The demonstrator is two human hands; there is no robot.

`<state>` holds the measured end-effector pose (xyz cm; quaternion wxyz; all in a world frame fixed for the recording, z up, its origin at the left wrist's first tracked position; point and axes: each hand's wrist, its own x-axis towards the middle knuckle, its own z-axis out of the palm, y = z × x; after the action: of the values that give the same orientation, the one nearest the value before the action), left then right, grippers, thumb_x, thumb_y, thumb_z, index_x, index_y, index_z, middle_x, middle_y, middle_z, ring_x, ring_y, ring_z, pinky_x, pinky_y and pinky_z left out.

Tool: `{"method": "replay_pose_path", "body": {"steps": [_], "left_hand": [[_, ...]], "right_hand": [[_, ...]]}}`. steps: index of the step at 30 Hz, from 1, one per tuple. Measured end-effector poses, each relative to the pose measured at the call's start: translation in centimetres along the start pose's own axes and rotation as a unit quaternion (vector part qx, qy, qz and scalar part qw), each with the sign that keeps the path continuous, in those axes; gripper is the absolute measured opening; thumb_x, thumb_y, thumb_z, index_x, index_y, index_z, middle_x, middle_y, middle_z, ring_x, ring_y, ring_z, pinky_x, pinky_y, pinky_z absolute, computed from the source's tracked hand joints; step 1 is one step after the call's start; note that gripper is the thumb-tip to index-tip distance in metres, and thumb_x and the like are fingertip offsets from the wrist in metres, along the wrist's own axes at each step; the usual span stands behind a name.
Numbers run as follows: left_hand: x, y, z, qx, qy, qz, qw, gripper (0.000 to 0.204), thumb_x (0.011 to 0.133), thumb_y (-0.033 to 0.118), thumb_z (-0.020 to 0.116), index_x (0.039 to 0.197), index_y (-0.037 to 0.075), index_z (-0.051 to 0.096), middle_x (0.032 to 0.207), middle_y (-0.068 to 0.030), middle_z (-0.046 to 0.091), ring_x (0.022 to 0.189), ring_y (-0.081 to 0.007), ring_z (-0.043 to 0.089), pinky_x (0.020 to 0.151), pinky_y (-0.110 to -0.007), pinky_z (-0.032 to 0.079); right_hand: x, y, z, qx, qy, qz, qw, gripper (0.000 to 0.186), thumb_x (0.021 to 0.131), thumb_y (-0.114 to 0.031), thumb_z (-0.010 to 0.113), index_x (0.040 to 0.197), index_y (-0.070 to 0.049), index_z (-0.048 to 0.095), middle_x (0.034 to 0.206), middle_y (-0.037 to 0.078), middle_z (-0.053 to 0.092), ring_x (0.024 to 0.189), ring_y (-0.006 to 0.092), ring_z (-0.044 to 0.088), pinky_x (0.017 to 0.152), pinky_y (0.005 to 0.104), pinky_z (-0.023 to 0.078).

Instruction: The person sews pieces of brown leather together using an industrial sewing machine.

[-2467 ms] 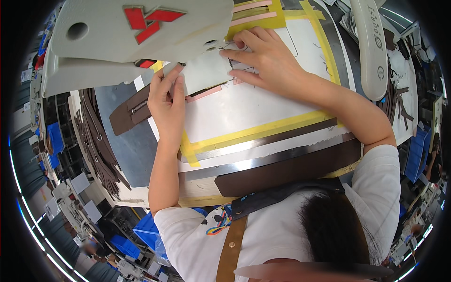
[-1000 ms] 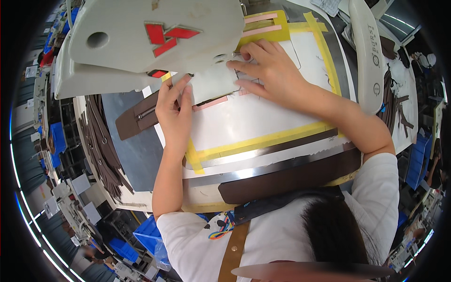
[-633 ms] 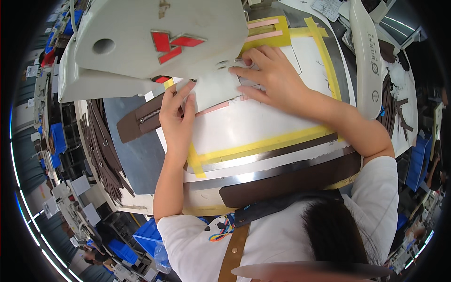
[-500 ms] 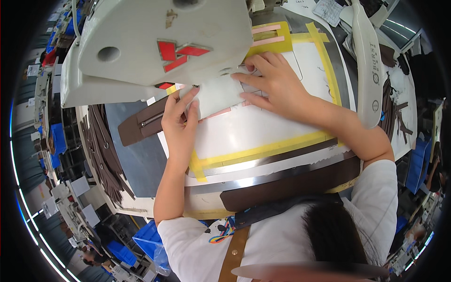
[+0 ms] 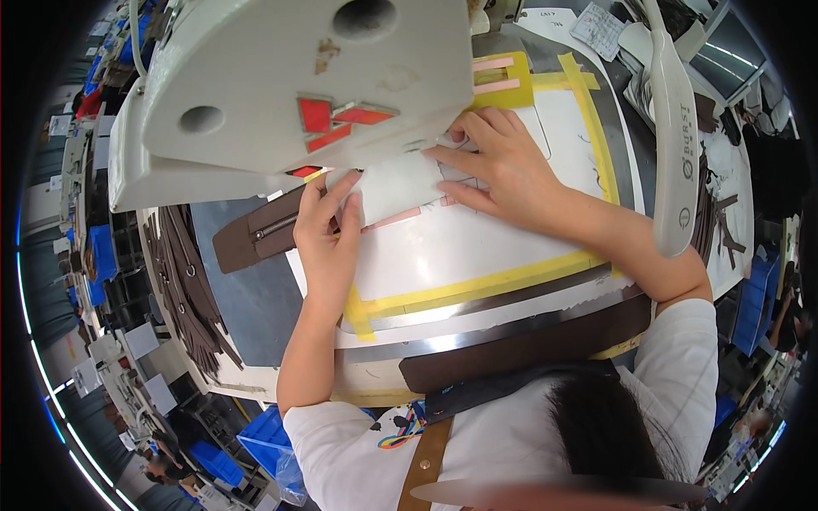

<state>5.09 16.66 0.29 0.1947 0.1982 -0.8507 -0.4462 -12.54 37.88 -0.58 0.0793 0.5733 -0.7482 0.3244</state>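
Note:
Beneath the head of a large pale sewing machine (image 5: 256,85) lies a pale, whitish sheet (image 5: 396,192), its far part hidden by the machine. My left hand (image 5: 328,226) grips the sheet's left edge between thumb and fingers. At its right edge my right hand (image 5: 507,170) holds it, index finger and thumb on the border and the other fingers curled. A pink strip (image 5: 396,218) shows along the sheet's near edge. Left of my left hand, a dark brown piece with a zipper (image 5: 273,226) runs partly under the machine. The needle is out of sight.
Yellow tape (image 5: 477,281) frames the white work surface (image 5: 477,247). A yellow template with pink strips (image 5: 513,81) lies beyond my right hand. Brown straps (image 5: 183,281) hang at the left. A long brown piece (image 5: 528,341) lies along the near edge. A pale lamp arm (image 5: 673,162) stands right.
The machine and work surface sit slightly lower in the picture, a small shift of view. Both hands keep nearly the same places on the pale sheet.

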Motion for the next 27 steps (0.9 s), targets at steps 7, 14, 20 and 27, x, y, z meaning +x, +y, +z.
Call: {"method": "replay_pose_path", "body": {"steps": [7, 14, 20, 27], "left_hand": [[0.08, -0.24, 0.10, 0.011, 0.003, -0.004, 1.000, 0.028, 0.098, -0.001, 0.069, 0.124, 0.001, 0.076, 0.118, -0.0073, 0.063, 0.069, -0.0079, 0.049, 0.065, -0.024, 0.045], [-0.11, 0.00, 0.12, 0.015, 0.002, -0.002, 1.000, 0.029, 0.098, -0.001, 0.068, 0.126, 0.001, 0.076, 0.118, -0.0082, 0.062, 0.068, -0.0082, 0.047, 0.065, -0.024, 0.044], [0.29, 0.55, 0.14, 0.016, 0.000, -0.009, 1.000, 0.030, 0.098, 0.000, 0.068, 0.127, 0.002, 0.076, 0.117, -0.0068, 0.063, 0.070, -0.0083, 0.047, 0.064, -0.024, 0.043], [0.30, 0.12, 0.10, -0.004, 0.008, -0.016, 1.000, 0.029, 0.099, 0.002, 0.068, 0.128, 0.004, 0.076, 0.117, -0.0047, 0.064, 0.073, -0.0080, 0.047, 0.065, -0.023, 0.042]], "right_hand": [[0.00, 0.03, -0.01, -0.002, 0.000, 0.003, 1.000, 0.043, 0.083, -0.028, 0.085, 0.120, -0.007, 0.078, 0.112, 0.012, 0.063, 0.109, 0.0300, 0.058, 0.099, 0.0440, 0.046], [-0.04, 0.00, -0.01, -0.007, 0.000, -0.002, 1.000, 0.040, 0.084, -0.028, 0.084, 0.119, -0.008, 0.077, 0.111, 0.012, 0.063, 0.108, 0.0304, 0.058, 0.097, 0.0438, 0.046], [-0.05, 0.31, -0.08, 0.002, -0.002, 0.004, 1.000, 0.038, 0.085, -0.028, 0.083, 0.119, -0.010, 0.077, 0.110, 0.011, 0.062, 0.107, 0.0303, 0.057, 0.095, 0.0433, 0.046], [0.02, 0.19, 0.26, 0.004, -0.001, 0.009, 1.000, 0.038, 0.086, -0.030, 0.083, 0.118, -0.011, 0.077, 0.110, 0.010, 0.062, 0.108, 0.0295, 0.055, 0.096, 0.0432, 0.045]]}}
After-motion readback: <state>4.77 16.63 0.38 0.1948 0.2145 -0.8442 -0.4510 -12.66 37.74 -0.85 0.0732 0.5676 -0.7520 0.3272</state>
